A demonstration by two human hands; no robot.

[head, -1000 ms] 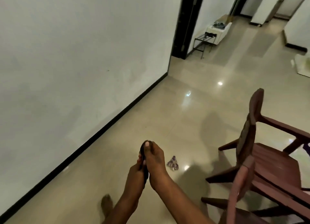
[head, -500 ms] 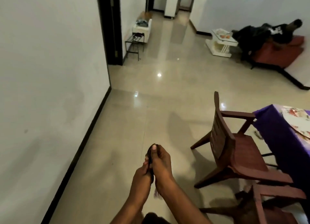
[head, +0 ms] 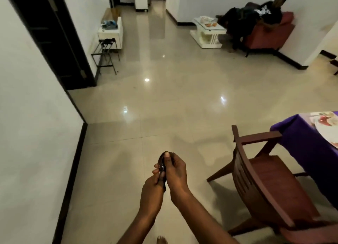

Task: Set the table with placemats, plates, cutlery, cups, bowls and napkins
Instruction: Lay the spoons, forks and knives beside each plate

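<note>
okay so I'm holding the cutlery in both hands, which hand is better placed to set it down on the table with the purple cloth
Right, probably. The purple-clothed table sits off to the right, beyond the chair. The right hand grips the cutlery on that side; the left hand would have to cross over.

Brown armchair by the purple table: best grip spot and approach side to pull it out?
Grip the top rail of the armchair's curved slatted back, coming from behind, on the open-floor side. The back faces away from the purple table, so the rail is exposed; the armrests sit nearer the cloth. Both hands currently hold a dark utensil.

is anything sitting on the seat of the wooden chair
No, the wooden chair shows only its bare slatted seat beside the purple-clothed table.
</note>
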